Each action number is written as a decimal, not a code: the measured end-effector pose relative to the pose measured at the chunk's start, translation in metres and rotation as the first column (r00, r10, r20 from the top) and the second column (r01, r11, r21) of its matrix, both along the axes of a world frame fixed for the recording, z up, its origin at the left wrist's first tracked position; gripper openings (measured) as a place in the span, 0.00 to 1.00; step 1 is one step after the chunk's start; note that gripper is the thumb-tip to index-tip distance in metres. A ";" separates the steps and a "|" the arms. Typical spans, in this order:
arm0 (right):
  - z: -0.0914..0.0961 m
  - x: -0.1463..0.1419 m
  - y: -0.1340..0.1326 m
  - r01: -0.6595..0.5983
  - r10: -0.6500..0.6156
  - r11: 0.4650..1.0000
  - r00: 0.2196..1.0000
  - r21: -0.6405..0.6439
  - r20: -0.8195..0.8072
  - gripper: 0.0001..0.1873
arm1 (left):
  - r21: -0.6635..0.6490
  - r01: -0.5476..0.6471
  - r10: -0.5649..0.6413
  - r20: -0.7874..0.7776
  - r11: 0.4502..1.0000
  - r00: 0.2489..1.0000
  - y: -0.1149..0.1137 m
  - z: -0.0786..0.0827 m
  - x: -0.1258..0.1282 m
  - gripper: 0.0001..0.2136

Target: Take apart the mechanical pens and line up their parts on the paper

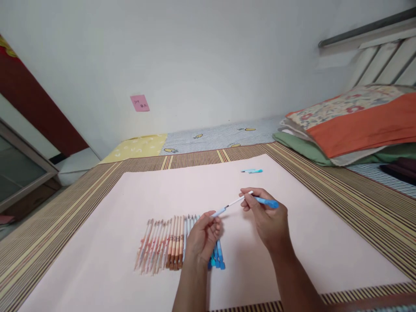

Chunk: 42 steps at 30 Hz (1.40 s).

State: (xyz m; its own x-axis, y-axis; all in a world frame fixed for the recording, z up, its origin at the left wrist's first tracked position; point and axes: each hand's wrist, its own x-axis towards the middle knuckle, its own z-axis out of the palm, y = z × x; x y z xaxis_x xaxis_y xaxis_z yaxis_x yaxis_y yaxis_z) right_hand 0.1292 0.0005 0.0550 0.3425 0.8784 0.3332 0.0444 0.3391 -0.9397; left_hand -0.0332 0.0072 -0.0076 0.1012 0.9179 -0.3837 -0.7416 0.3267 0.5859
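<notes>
My left hand (203,239) is closed in a pinch on the front end of a white and blue pen (234,203). My right hand (264,219) is closed round the same pen's blue rear part, a little above a pale pink sheet (308,242). Under my left hand lies a row of several pens (169,245), pink and orange ones at the left, blue ones partly hidden by the hand. A blue pen cap (252,171) lies alone on the sheet, farther back.
The pink sheet lies on a striped woven mat (367,203). Folded bedding and an orange patterned pillow (354,123) are stacked at the right. A white wall with a pink note (140,103) stands behind. A dark frame is at the left.
</notes>
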 end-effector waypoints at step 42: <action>-0.045 -0.020 0.024 -0.126 0.074 0.983 0.935 -0.131 -0.346 0.21 | 0.127 -0.018 0.015 0.024 0.992 1.000 -0.004 0.013 0.006 0.07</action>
State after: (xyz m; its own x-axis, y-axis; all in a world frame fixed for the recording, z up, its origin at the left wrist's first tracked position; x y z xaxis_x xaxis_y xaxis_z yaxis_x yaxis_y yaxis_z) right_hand 0.1090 0.0246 0.0105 0.3198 0.9444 0.0766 -0.3114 0.1811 -0.9329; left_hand -0.0270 0.0032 0.0054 0.0927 0.9607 -0.2617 -0.7603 0.2380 0.6044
